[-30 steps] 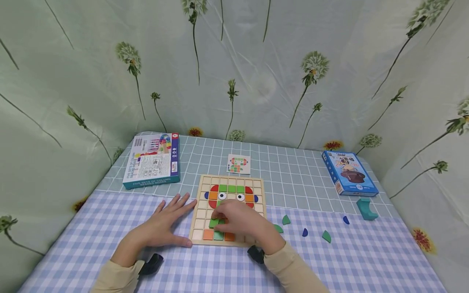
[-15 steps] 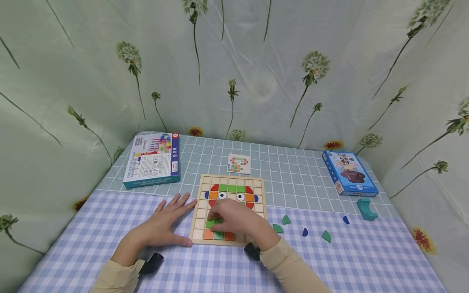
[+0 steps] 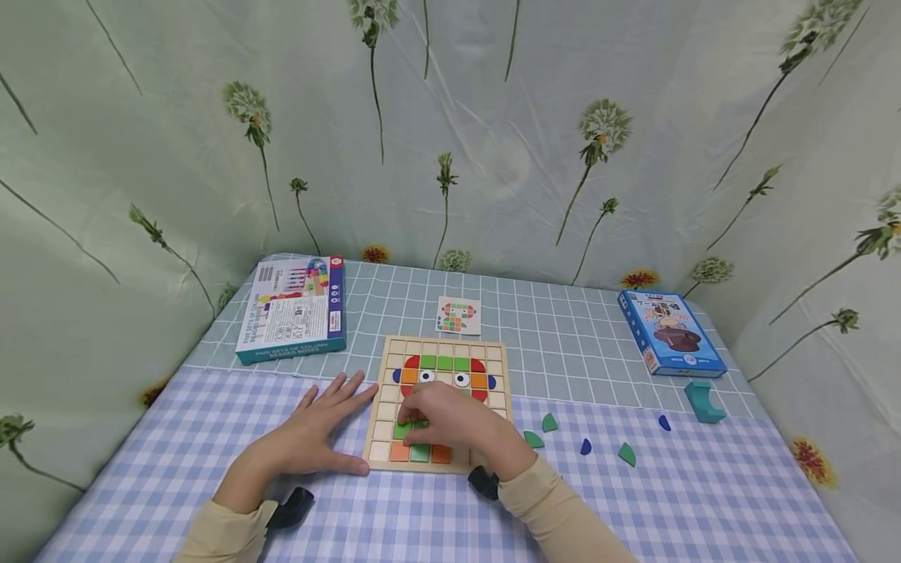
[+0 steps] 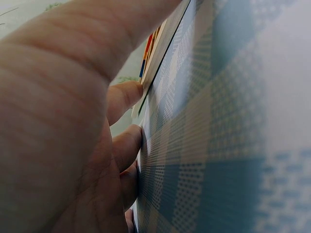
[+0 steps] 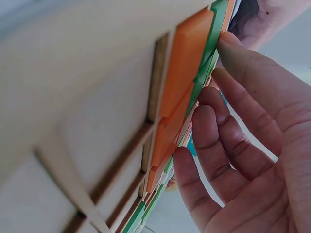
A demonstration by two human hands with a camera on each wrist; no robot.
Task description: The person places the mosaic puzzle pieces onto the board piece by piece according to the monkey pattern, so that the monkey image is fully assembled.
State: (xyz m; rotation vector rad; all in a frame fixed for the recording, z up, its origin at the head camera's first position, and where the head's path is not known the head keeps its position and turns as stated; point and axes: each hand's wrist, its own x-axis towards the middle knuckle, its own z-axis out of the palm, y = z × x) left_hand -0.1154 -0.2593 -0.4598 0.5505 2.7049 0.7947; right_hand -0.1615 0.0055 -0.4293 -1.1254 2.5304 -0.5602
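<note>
Lying flat on the blue checked tablecloth [image 3: 211, 422], the left hand [image 3: 313, 434] is being held with fingers straight and spread, its fingertips and thumb touching the left edge of the wooden grid board [image 3: 391, 353]; nothing is being gripped by it. In the left wrist view the same hand [image 4: 73, 121] is being seen pressed to the cloth against the board's edge. The right hand [image 3: 457, 422] is being rested over the middle of the board, its fingers [image 5: 233, 97] bent down onto the coloured tiles. A green square tile [image 3: 404, 429] is being touched at the fingertips, and it seems to be pinched, though the hold is being hidden by the knuckles. That tile is lying in the board's lower half, just above a row of orange and green tiles [image 3: 419, 453]. Above the hand, a face of red, green and orange tiles with two white eyes [image 3: 443, 378] is being shown. A pattern card [image 3: 459, 315] is lying just beyond the board. Loose green and blue pieces [image 3: 549, 424] are scattered on the cloth to the right. A white game box [image 3: 292, 307] is lying at the far left, a blue box [image 3: 670, 331] at the far right.
</note>
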